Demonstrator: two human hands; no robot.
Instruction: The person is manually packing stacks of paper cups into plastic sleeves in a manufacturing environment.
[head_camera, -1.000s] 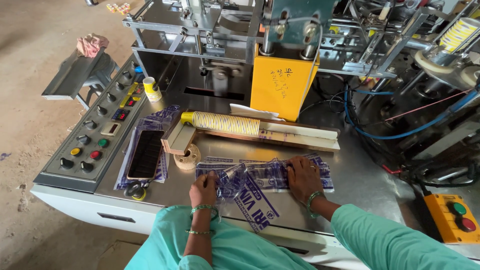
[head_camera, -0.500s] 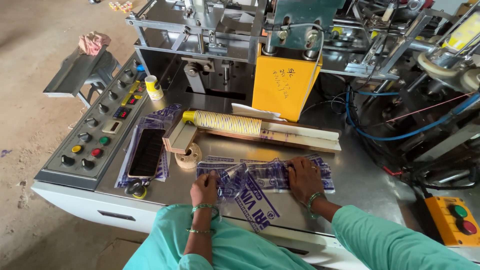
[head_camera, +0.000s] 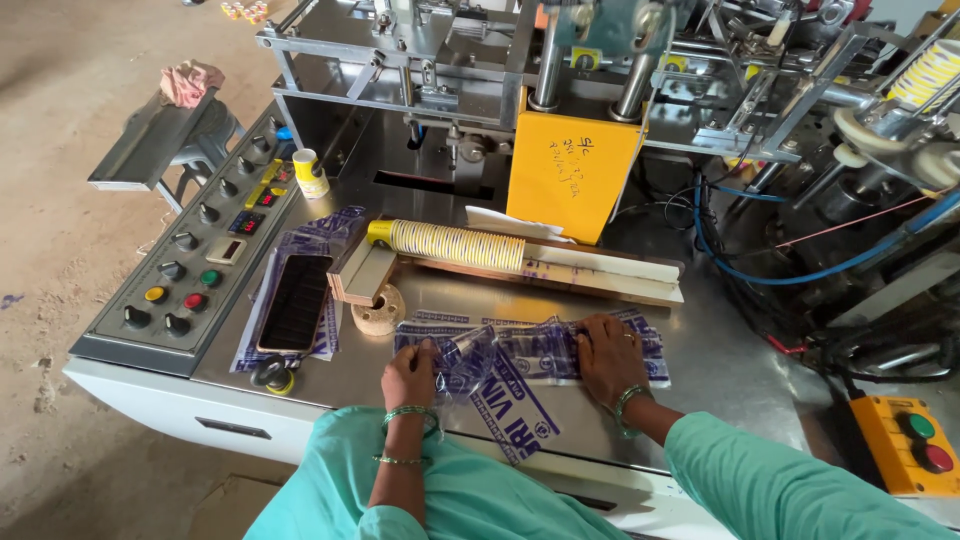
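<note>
While flat on printed plastic bags (head_camera: 530, 350), both hands (head_camera: 605, 355).

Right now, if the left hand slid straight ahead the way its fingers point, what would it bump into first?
Probably the round wooden disc beside the tray end, just past the clear printed bag that the left hand presses; depth is hard to judge.

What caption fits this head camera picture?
Both hands, left hand and right hand, press clear printed bags on a steel table.

A dusty earthen floor (head_camera: 80, 280) spreads to the left in daylight. On it stands a grey metal stool (head_camera: 165, 140) carrying a pink rag (head_camera: 192, 80).
</note>
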